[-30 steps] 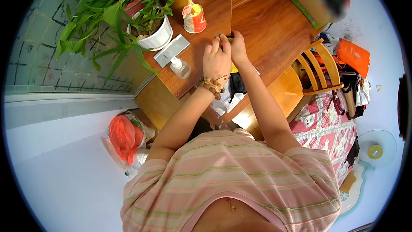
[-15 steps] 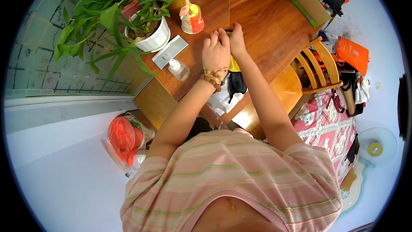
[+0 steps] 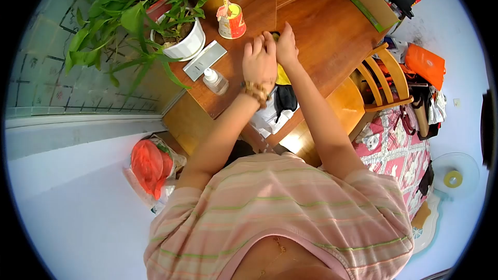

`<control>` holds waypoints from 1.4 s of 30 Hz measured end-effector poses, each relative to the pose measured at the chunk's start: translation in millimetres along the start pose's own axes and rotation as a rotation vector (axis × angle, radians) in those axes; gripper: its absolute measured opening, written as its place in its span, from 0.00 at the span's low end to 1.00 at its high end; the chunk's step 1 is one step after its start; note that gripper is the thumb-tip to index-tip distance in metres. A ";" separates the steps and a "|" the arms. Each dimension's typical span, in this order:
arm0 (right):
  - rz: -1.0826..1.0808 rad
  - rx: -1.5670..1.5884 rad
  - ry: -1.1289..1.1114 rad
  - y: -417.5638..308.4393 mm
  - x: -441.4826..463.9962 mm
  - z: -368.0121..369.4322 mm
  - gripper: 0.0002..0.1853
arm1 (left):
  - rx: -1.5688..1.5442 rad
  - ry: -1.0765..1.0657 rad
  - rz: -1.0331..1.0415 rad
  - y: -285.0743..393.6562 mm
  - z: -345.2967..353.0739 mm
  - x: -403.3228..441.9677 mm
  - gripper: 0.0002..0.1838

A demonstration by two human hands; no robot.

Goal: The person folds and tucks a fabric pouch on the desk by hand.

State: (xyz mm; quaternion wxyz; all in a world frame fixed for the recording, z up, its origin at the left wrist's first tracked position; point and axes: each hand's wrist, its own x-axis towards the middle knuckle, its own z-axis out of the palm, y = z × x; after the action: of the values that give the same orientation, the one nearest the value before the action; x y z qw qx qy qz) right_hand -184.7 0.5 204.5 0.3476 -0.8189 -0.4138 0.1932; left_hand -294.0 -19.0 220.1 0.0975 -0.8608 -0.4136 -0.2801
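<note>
Above the table, my left hand (image 3: 259, 65), with beaded bracelets on its wrist, lies palm down, fingers stretched forward and slightly apart. Close against its right side is my right hand (image 3: 286, 46), turned on edge with its fingers extended. Between and below the hands shows part of a yellow piece (image 3: 283, 77), its form mostly hidden by them. Nearer to my body, a black pouch-like piece (image 3: 285, 101) and a crumpled white piece (image 3: 265, 120) hang at the table's edge. Whether these are joined to the yellow piece I cannot tell.
Left of my hands on the wooden table (image 3: 327, 36) stand a clear pump bottle (image 3: 216, 82), a grey-white flat box (image 3: 205, 60), a red-and-white can (image 3: 231, 23) and a white plant pot (image 3: 188, 44). A wooden chair (image 3: 386, 80) stands to the right.
My right hand has shifted slightly up, its fingers straighter and its side more visible. My left hand has moved only a little to the left.
</note>
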 end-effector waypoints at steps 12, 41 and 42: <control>-0.038 0.032 0.026 6.2 -10.9 4.6 0.45 | 0.015 0.018 -0.011 2.3 -4.0 -8.2 0.23; 0.032 0.014 -0.011 -16.9 -18.8 7.9 0.48 | -0.031 -0.023 -0.052 -4.6 -12.6 -14.4 0.26; 0.079 0.017 -0.004 -21.7 -2.0 10.3 0.46 | -0.029 -0.036 -0.056 -10.1 -7.8 -2.2 0.25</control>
State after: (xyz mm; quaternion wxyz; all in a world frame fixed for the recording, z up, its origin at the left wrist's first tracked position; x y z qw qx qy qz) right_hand -203.8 12.1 213.3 0.3461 -0.8311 -0.3802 0.2120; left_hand -305.9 -17.2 224.7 0.0698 -0.8551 -0.4351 -0.2733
